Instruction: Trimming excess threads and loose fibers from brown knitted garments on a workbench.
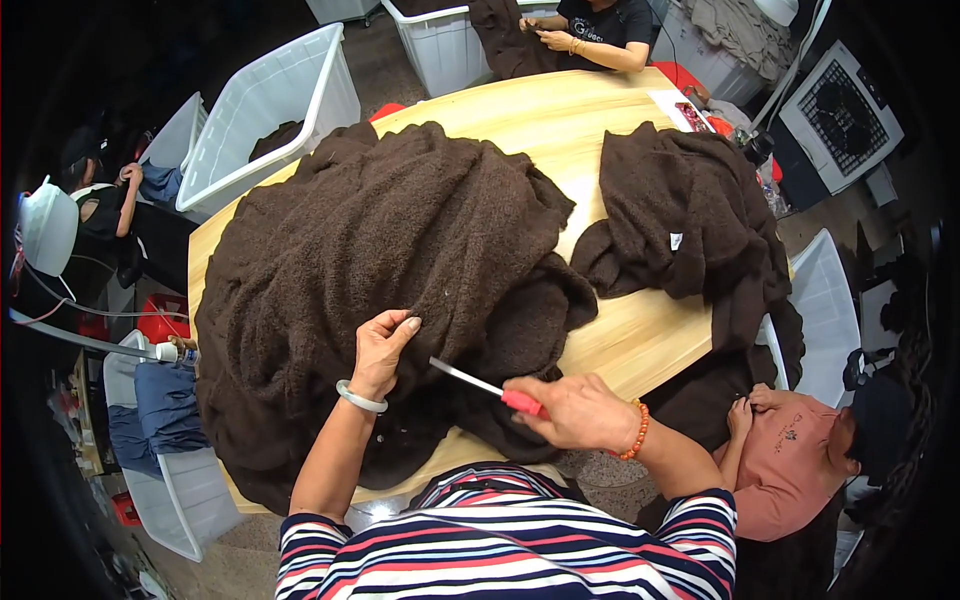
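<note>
A large heap of dark brown knitted fabric (400,220) covers most of the table in front of me. My left hand (383,352), with a pale bangle at the wrist, pinches a bit of this fabric between thumb and fingers at the near side of the heap. In my right hand (580,412), which has an orange bead bracelet at its wrist, is a slim tool (468,378) with a red handle and a thin metal shaft. Its tip points left toward the left hand, apart from those fingers. What kind of tip it has is too small to tell.
The wooden table (640,330) carries a second brown fabric pile (680,210) at right. White bins (265,110) stand around it. One co-worker in pink (790,465) sits close at right; another works across the table. A lamp arm (90,345) reaches in from the left.
</note>
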Tool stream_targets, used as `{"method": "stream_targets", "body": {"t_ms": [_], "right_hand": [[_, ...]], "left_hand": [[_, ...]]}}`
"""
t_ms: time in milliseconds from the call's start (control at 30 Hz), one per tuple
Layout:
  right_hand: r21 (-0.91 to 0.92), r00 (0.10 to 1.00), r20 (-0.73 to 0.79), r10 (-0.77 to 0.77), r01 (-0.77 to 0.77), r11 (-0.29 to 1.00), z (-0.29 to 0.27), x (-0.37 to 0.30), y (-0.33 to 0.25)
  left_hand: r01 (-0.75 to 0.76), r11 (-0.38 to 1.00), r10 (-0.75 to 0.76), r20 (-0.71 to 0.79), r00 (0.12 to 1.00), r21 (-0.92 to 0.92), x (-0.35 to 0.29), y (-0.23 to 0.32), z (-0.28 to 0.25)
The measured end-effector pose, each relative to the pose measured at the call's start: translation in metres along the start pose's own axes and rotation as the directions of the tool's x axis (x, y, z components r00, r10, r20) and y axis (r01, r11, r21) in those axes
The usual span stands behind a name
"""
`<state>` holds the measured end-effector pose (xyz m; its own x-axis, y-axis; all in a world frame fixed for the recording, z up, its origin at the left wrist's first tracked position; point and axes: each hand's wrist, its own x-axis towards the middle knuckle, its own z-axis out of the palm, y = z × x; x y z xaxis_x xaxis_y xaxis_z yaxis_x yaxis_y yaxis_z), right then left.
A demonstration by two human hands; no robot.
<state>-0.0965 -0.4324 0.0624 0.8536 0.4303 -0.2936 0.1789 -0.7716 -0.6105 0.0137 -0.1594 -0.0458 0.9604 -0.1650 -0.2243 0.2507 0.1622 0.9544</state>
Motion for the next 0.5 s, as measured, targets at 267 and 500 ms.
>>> {"method": "stream_targets", "body": {"t_ms": [267, 500], "right_hand": [[0.026, 0.985, -0.166, -0.035, 0.040, 0.999, 0.007, -0.001, 0.018], [-0.063, 0.950, -0.278, 0.145, -0.169, 0.984, -0.007, 0.003, 0.027]], "left_hand": [[-0.124, 0.840, 0.089, 0.092, 0.992, 0.528, 0.022, 0.024, 0.020], [-0.205, 0.547, 0.049, 0.213, 0.976, 0.812, 0.064, 0.031, 0.044]]}}
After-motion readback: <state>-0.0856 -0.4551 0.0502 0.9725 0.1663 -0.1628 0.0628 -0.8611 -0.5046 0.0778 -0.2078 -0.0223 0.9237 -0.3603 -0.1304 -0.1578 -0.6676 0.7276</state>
